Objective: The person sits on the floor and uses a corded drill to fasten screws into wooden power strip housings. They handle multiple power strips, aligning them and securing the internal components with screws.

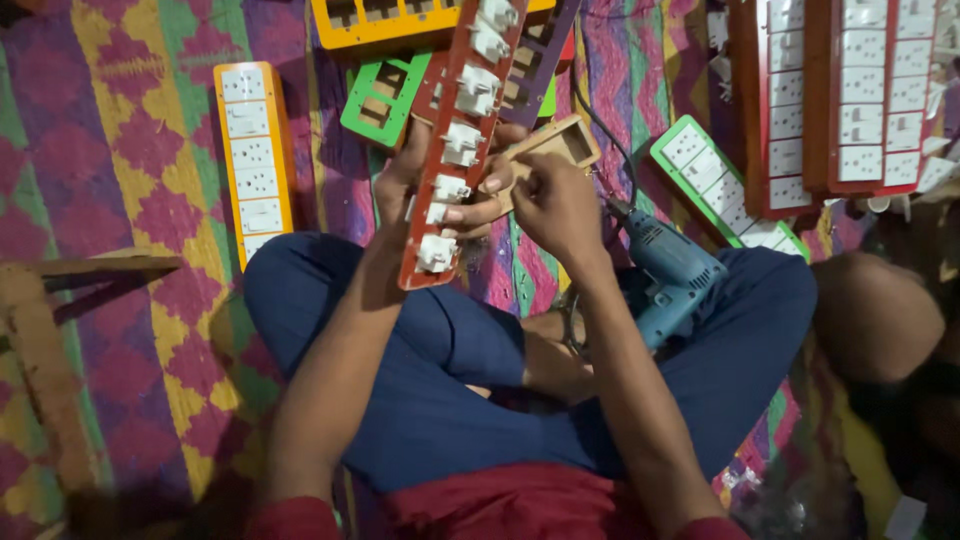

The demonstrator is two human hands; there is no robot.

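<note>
Gripping a red switch panel (455, 150), left hand (425, 180); right hand (555, 205) pinched closed beside it

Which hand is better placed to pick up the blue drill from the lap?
Probably the right hand. It sits just above the blue drill lying on the right thigh and pinches only something small, while the left hand grips the red switch board, holding it upright.
</note>
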